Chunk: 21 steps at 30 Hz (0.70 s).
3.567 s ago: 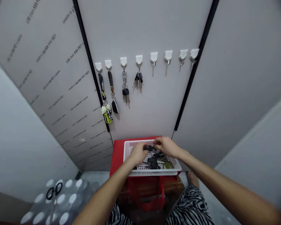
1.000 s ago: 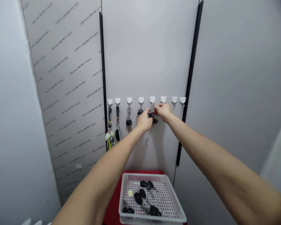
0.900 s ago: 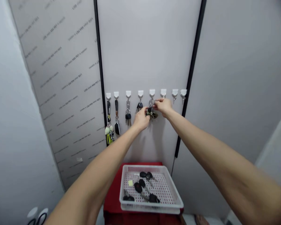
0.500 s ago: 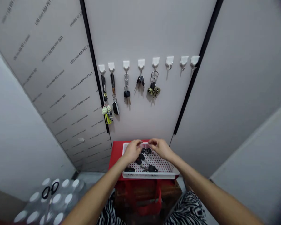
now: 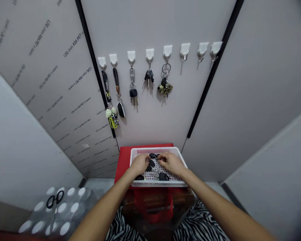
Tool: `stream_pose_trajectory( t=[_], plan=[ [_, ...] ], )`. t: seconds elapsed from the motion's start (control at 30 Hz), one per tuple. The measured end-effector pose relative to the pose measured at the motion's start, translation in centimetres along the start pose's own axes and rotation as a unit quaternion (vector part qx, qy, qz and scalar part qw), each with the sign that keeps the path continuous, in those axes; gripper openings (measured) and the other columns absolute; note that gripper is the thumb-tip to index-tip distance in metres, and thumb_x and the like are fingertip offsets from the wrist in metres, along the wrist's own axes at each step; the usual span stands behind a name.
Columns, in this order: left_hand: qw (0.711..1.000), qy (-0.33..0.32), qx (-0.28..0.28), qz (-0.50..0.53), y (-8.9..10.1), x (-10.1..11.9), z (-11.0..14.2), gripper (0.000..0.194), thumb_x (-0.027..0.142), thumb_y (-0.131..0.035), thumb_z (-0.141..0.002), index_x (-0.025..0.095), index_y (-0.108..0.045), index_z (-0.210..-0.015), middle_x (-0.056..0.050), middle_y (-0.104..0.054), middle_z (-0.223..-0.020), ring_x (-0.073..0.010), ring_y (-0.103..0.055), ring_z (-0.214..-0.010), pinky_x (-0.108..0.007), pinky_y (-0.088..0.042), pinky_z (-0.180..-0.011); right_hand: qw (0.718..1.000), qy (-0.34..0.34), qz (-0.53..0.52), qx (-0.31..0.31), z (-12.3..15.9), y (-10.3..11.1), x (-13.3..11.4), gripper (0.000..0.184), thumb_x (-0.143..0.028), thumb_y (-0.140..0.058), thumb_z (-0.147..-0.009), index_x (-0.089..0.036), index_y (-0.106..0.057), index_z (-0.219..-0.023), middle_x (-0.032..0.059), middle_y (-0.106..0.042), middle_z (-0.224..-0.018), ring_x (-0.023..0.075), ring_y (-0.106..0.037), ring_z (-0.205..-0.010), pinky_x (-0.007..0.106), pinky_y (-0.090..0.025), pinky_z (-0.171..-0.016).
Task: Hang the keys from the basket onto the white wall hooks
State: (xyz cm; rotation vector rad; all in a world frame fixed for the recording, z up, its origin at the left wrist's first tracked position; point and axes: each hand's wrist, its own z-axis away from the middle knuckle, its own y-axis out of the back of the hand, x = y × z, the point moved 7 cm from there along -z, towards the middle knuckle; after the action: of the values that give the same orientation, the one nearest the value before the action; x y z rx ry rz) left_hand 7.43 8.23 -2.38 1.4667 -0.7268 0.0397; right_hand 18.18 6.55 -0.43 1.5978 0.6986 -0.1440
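A white perforated plastic basket [image 5: 159,183] holds several black-headed keys. Both my hands reach down inside it. With fingers curled, my left hand [image 5: 139,164] is closed at the left side of the keys; what its fingertips grip is hidden. My right hand [image 5: 171,162] pinches at the ring end of a black key [image 5: 153,156] near the back of the basket. Between the hands lie more black keys [image 5: 150,165]. Nearer the front rim is another black-headed key [image 5: 163,176], and a dark item [image 5: 139,177] sits in the front left corner.
A row of white hooks [image 5: 149,54] is on the wall panel; the left ones carry key bunches [image 5: 165,87], and three on the right hold nothing. The basket stands on a red bag [image 5: 121,164]. Scissors [image 5: 55,199] lie on capped bottles [image 5: 71,208] at lower left.
Both hands have lowered into the basket, and their fingers have closed in on the keys. The view has tilted down slightly, so the hooks appear higher.
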Motion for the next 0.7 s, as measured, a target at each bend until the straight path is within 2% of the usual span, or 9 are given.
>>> stream_pose_trajectory(
  t=[0.17,0.23,0.3,0.43,0.53,0.6,0.7],
  plan=[
    [0.999,0.01,0.026,0.032,0.1,-0.4,-0.1,0.026,0.014,-0.035,-0.066,0.018,-0.052,-0.085,-0.001,-0.058,-0.076,-0.0101,-0.051,-0.068,-0.02,-0.037,-0.061,0.992,0.035,-0.017,-0.123,1.3,-1.4,-1.2,0.028,-0.038,-0.047,-0.058,-0.017,-0.057,-0.073,0.0003,-0.056,-0.063,0.01,-0.047,-0.056,0.019,-0.032,-0.051],
    [0.998,0.022,0.033,0.052,0.2,-0.5,-0.1,0.026,0.014,-0.035,-0.066,0.018,-0.052,-0.085,-0.001,-0.058,-0.074,-0.0096,-0.051,-0.064,-0.019,-0.038,-0.059,0.989,0.036,0.007,-0.143,1.8,-1.3,-1.3,0.032,-0.041,-0.052,-0.052,-0.018,-0.057,-0.074,-0.0001,-0.056,-0.064,0.0104,-0.046,-0.056,0.019,-0.031,-0.05],
    [0.996,0.027,0.045,0.067,0.5,-0.5,-0.1,0.026,0.014,-0.034,-0.067,0.017,-0.052,-0.084,-0.001,-0.058,-0.073,-0.0094,-0.051,-0.063,-0.019,-0.038,-0.06,0.987,0.021,0.023,-0.155,2.1,-1.0,-1.2,0.032,-0.039,-0.053,-0.05,-0.018,-0.057,-0.073,-0.0002,-0.055,-0.064,0.0102,-0.045,-0.056,0.019,-0.03,-0.049],
    [0.994,0.032,0.081,0.071,1.3,-0.3,0.0,0.025,0.01,-0.035,-0.065,0.015,-0.054,-0.08,-0.002,-0.057,-0.077,-0.0102,-0.05,-0.072,-0.021,-0.037,-0.067,0.981,-0.023,0.001,-0.194,2.4,-1.3,-0.4,0.016,-0.028,-0.051,-0.052,-0.016,-0.055,-0.06,-0.0031,-0.049,-0.052,0.0067,-0.039,-0.048,0.017,-0.026,-0.043],
    [0.991,0.024,0.105,0.082,1.9,0.0,0.2,0.026,0.006,-0.037,-0.06,0.014,-0.054,-0.078,-0.003,-0.055,-0.081,-0.0112,-0.047,-0.078,-0.022,-0.035,-0.073,0.98,-0.053,-0.068,-0.18,2.0,-1.1,0.5,0.005,-0.019,-0.048,-0.052,-0.014,-0.048,-0.05,-0.0056,-0.038,-0.043,0.0042,-0.032,-0.042,0.016,-0.022,-0.04],
    [0.987,0.01,0.118,0.11,2.2,0.3,0.4,0.026,0.006,-0.038,-0.059,0.014,-0.054,-0.077,-0.004,-0.054,-0.082,-0.0118,-0.046,-0.079,-0.024,-0.034,-0.075,0.975,-0.07,-0.154,-0.146,1.5,-0.5,0.9,0.008,-0.019,-0.046,-0.053,-0.014,-0.043,-0.048,-0.0063,-0.034,-0.042,0.0036,-0.029,-0.041,0.016,-0.022,-0.04],
    [0.974,0.001,0.091,0.209,1.8,1.0,0.5,0.027,0.006,-0.038,-0.058,0.014,-0.054,-0.078,-0.004,-0.055,-0.08,-0.0118,-0.047,-0.076,-0.025,-0.035,-0.072,0.941,-0.104,-0.316,-0.065,1.0,0.9,1.2,0.017,-0.027,-0.046,-0.057,-0.015,-0.038,-0.051,-0.0068,-0.034,-0.043,0.0034,-0.03,-0.041,0.017,-0.024,-0.04]
  ],
)
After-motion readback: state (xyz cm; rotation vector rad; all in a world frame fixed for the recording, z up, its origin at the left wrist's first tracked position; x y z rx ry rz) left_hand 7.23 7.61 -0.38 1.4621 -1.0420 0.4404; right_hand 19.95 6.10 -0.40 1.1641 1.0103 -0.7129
